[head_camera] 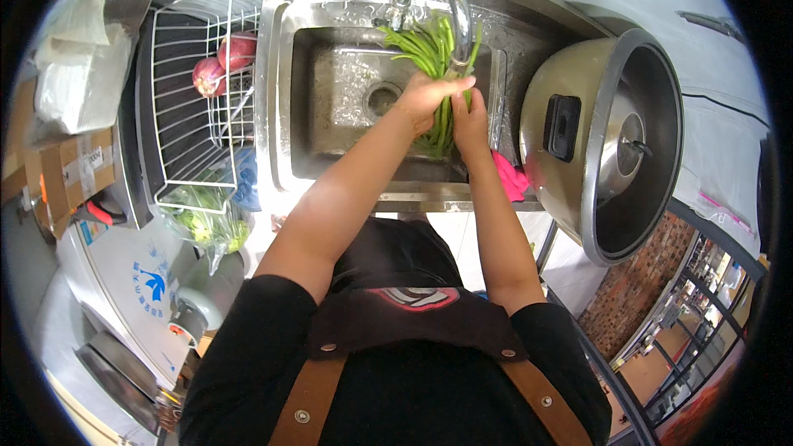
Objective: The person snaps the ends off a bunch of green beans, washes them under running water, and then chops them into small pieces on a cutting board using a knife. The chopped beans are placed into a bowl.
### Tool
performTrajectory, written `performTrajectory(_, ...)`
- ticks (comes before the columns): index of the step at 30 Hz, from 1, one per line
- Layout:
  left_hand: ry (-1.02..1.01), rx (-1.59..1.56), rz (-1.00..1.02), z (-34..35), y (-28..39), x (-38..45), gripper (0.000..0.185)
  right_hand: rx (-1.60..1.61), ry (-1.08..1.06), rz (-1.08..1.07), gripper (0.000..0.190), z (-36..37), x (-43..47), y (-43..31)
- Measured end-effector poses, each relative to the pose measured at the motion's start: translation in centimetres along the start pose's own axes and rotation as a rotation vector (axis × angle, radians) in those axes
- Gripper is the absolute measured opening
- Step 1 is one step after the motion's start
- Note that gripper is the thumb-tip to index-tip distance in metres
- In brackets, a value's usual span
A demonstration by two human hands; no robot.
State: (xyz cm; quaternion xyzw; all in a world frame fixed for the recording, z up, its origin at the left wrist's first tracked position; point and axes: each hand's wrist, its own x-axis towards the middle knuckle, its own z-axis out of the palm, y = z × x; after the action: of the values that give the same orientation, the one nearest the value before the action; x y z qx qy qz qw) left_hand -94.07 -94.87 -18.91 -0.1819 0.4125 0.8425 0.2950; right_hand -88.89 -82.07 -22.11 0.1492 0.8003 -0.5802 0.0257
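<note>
Over a stainless steel sink (334, 105), my left hand (427, 99) and my right hand (469, 118) both grip a bunch of long green vegetable stalks (427, 49), possibly garlic shoots or green beans. The bunch spreads out beyond my hands and hangs below them too. Directly above it arches a chrome faucet (461, 18), its spout end close to my left hand. Water appears to run from the spout over the bunch. To the left of my hands, the drain (382, 101) shows in the wet sink floor.
A white wire rack (192, 183) holding red onions (209, 77) stands left of the sink. Below it lies a plastic bag of green vegetables (210, 223). At the right, a large metal pot (564, 118) lies tipped on its side. A pink cloth (509, 176) hangs by the sink's front edge.
</note>
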Motion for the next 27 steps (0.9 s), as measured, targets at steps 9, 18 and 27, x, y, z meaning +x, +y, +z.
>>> performTrajectory(9, -0.232, -0.228, -0.141, -2.8, 1.5, 0.4, 0.031, -0.16, -0.314, -0.012, 0.045, -0.3, 2.8, -1.9)
performTrajectory(18, 0.227, -0.284, 0.286, 1.6, -1.0, -4.2, 0.043, 1.456, -0.472, 0.927, 0.081, 1.6, -5.5, -0.6)
performTrajectory(27, 0.365, -0.447, 0.221, -3.9, 1.4, -13.2, 0.024, 1.512, -0.224, 0.981, 0.018, 9.3, 1.0, 2.0)
